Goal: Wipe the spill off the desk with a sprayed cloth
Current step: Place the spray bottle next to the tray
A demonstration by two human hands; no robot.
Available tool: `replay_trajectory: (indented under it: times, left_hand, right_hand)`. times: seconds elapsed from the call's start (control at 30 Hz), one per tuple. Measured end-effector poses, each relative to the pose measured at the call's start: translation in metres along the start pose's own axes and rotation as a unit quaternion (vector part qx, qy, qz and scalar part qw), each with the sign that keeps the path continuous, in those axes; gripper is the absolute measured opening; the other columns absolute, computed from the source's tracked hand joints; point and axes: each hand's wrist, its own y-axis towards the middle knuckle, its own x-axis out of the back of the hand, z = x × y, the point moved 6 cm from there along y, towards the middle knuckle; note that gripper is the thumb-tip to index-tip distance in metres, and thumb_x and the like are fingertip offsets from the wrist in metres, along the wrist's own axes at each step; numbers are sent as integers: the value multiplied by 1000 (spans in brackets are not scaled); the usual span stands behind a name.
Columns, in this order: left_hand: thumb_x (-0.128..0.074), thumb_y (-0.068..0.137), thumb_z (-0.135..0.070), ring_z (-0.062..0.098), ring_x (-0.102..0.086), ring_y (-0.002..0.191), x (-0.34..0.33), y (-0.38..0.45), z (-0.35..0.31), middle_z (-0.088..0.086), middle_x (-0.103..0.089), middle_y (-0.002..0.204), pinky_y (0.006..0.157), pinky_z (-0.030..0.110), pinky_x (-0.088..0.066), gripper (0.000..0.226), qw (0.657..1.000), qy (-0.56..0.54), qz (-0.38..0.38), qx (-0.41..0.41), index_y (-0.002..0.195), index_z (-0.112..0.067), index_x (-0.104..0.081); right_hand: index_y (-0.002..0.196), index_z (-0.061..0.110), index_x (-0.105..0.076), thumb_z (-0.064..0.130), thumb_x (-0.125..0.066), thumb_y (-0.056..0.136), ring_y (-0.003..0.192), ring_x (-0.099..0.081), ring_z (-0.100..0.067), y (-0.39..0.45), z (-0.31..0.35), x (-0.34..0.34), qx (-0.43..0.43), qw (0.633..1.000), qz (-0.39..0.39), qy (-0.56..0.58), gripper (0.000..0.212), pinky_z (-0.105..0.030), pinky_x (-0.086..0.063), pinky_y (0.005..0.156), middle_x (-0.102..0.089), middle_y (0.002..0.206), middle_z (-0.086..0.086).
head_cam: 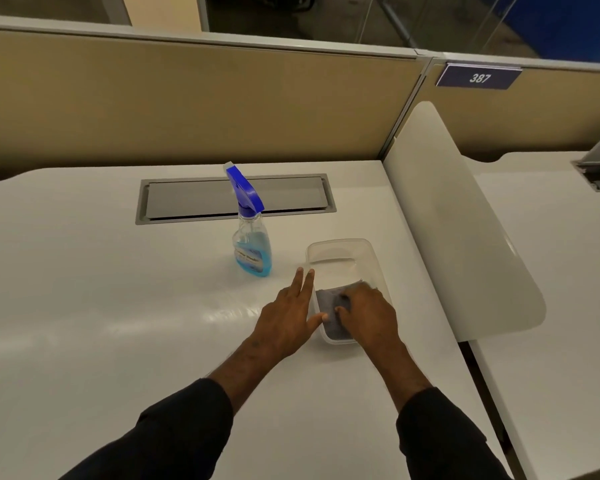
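A clear plastic container (pixel 343 249) sits on the white desk (pixel 101 289), right of centre. A grey cloth (pixel 328 306) lies in its near end. My right hand (pixel 366 311) is inside the container, fingers curled onto the cloth. My left hand (pixel 288 318) rests flat against the container's left wall, fingers spread, thumb over the rim touching the cloth. A spray bottle (pixel 252 244) with blue liquid and a blue trigger stands upright just left of the container. A faint wet sheen (pixel 229 315) shows on the desk left of my left hand.
A grey cable-tray lid (pixel 194 199) is set into the desk behind the bottle. A tan partition wall (pixel 187 105) runs along the back. A white side divider (pixel 461 230) borders the desk on the right, with a neighbouring desk (pixel 551 271) beyond it.
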Motion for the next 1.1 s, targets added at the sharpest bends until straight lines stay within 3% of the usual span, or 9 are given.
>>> replay_trajectory:
  times: [0.13, 0.23, 0.37, 0.43, 0.53, 0.63, 0.77, 0.9, 1.1]
  left_hand:
    - [-29, 85, -74, 20, -9, 150, -1, -9, 17, -6, 11, 163, 118, 43, -21, 89, 999, -46, -18, 22, 150, -34, 17]
    - [-34, 86, -71, 17, -31, 144, 10, -17, 36, -7, -17, 162, 112, 37, -32, 79, 989, -113, -73, 61, 152, -38, -5]
    - [-48, 91, -54, 7, -64, 94, 51, -38, 70, -6, -67, 117, 77, 17, -52, 39, 923, -258, -276, 76, 122, -32, -56]
    - [-54, 92, -45, 7, -64, 87, 75, -45, 90, -8, -67, 104, 69, 17, -55, 28, 885, -285, -360, 76, 113, -27, -59]
    - [-62, 86, -44, 7, -62, 91, 108, -40, 109, -10, -61, 111, 66, 9, -50, 39, 862, -294, -409, 54, 120, -26, -54]
    - [-71, 84, -36, 6, -54, 112, 129, -18, 117, -4, -53, 136, 85, 14, -45, 59, 880, -288, -375, 33, 135, -25, -45]
    - [-71, 83, -36, 25, -45, 133, 133, 14, 123, 6, -43, 151, 108, 43, -41, 72, 924, -275, -257, 65, 145, -25, -37]
    - [-74, 82, -33, 27, -52, 127, 131, 29, 121, 7, -52, 144, 97, 33, -43, 65, 946, -251, -198, 53, 139, -20, -46]
    - [-79, 76, -33, 13, -63, 100, 157, 23, 99, 4, -68, 119, 86, 27, -52, 51, 943, -250, -218, -6, 121, -18, -62]
  right_hand:
    - [127, 23, -66, 34, -65, 97, 110, -68, -21, 12, 18, 32, -10, 985, -91, 147, 32, -34, -54, 96, -70, 127, -2]
    - [121, 22, -69, 36, -71, 93, 101, -67, -11, 24, 55, 57, 81, 932, -132, 328, 31, -30, -60, 90, -72, 121, 1]
    - [130, 23, -64, 36, -76, 88, 98, -59, 6, 41, 117, 75, 177, 894, -99, 400, 46, 0, -49, 70, -64, 124, 13]
    - [132, 22, -61, 34, -78, 87, 100, -59, 6, 45, 139, 77, 211, 881, -90, 414, 50, -3, -50, 70, -65, 129, 8]
    - [129, 21, -58, 33, -81, 83, 100, -60, 3, 49, 162, 81, 243, 858, -112, 439, 53, -10, -51, 78, -66, 126, 4]
    - [121, 32, -51, 34, -82, 80, 94, -61, 5, 52, 173, 85, 242, 846, -137, 454, 51, -8, -50, 80, -59, 116, 16]
    - [116, 24, -55, 24, -82, 83, 90, -64, 8, 59, 175, 84, 226, 834, -165, 476, 43, -2, -51, 77, -60, 111, 14]
    - [118, 6, -65, 17, -82, 83, 90, -64, 12, 63, 173, 83, 222, 826, -180, 486, 41, -2, -51, 76, -63, 107, 9]
    - [115, 1, -68, 12, -83, 82, 88, -67, -3, 51, 162, 115, 242, 801, -208, 506, 38, -10, -55, 77, -70, 103, -1]
